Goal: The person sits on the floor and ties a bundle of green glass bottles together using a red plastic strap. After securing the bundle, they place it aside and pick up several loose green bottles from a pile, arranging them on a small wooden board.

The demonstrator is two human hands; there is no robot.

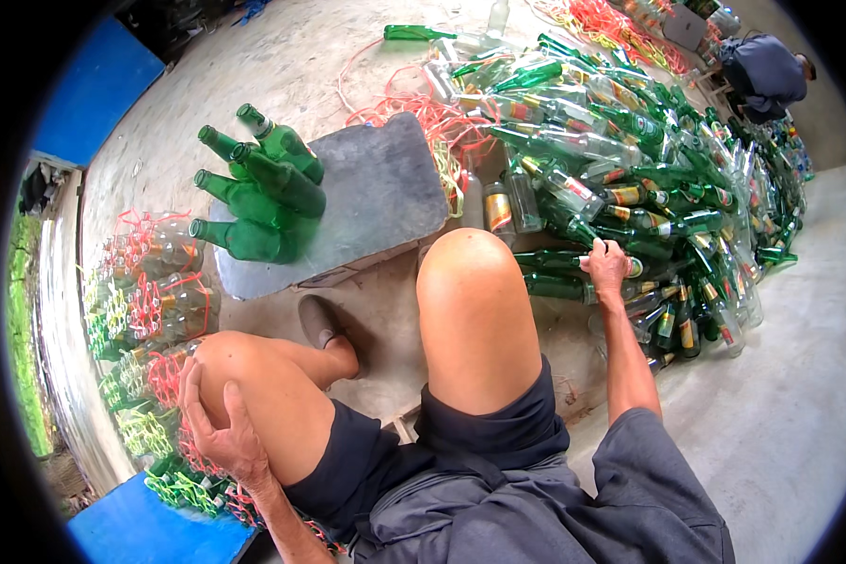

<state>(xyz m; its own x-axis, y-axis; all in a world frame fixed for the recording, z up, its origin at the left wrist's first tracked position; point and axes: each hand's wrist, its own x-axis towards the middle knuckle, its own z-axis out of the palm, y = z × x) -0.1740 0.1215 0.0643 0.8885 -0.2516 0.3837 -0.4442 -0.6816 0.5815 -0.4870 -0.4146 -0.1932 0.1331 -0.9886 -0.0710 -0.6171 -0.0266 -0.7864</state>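
My right hand (607, 266) reaches into a large heap of loose glass bottles, its fingers closed on the neck of a green glass bottle (566, 217) near the heap's close edge. My left hand (222, 423) rests on my left knee with the fingers spread and nothing in them. Before me lies a low block with a dark slab top (373, 176). Several green glass bottles (271, 190) stand grouped on its left part, their necks appearing to lean left in this wide view.
Red plastic twine (458, 127) lies tangled behind the slab. Bottle bundles (169, 303) tied with red and yellow twine line the left side. A person (765, 74) in dark clothes bends at the far right. Blue panels (98, 84) stand at the left.
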